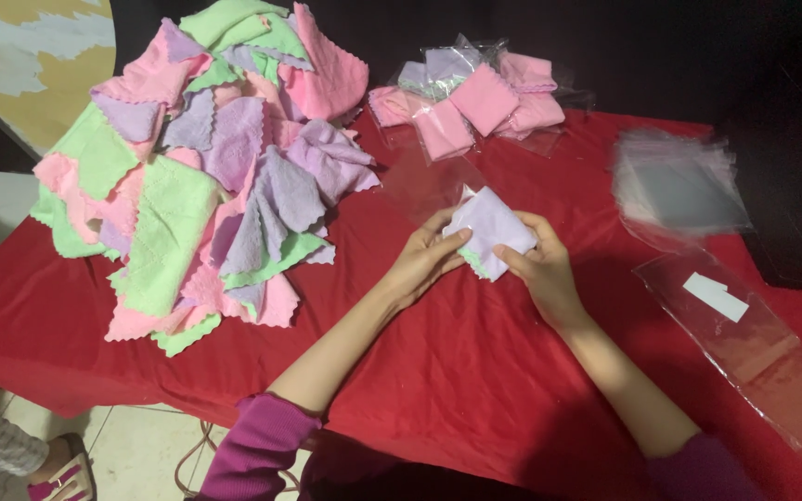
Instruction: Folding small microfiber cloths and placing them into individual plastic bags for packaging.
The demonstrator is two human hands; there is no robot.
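A small folded bundle of cloths [487, 228], lilac on top with a green edge underneath, is held just above the red tablecloth [438, 371]. My left hand [424, 257] grips its left side with the thumb on top. My right hand [538, 264] holds its right side, fingers curled over the lower edge. A clear plastic bag [424, 181] lies just behind the bundle.
A big heap of loose pink, green and lilac cloths [206, 167] covers the left of the table. Bagged cloth bundles [475, 102] lie at the back. A stack of clear bags [679, 190] and a long clear strip with a white tab [744, 343] lie to the right.
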